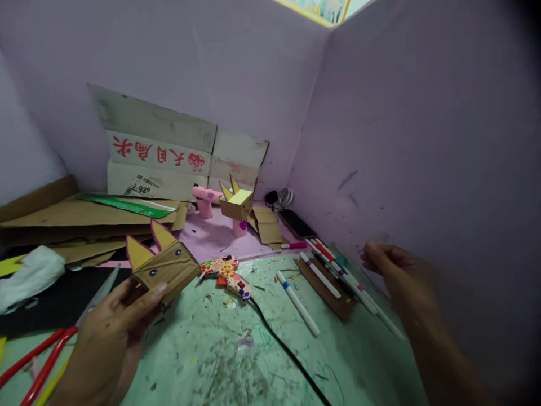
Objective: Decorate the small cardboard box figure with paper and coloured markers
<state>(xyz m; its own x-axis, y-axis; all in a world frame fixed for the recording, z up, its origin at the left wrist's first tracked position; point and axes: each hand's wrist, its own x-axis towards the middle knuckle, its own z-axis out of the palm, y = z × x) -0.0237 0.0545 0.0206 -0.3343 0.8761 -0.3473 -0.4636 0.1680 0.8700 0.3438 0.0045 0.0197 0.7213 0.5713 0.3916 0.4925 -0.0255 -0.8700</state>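
My left hand (122,321) grips a small cardboard animal head (173,270) with two yellow pointed ears and two dark stick-on eyes. Its fingers wrap the lower side of the box. At the right, my right hand (393,265) is raised beside the purple wall, fingertips pressed together; whatever they pinch, if anything, is too faint to name. Between the hands a flower-patterned glue gun (230,276) lies on the green tabletop with its black cord (279,338) running forward. Red-handled scissors (54,349) lie by my left wrist.
A second cardboard head (236,206) stands on a pink tube at the back, next to a pink tube piece (205,203). Several markers (298,304) and a phone (297,224) lie to the right. Cardboard sheets (105,220) and crumpled white tissue (31,279) occupy the left.
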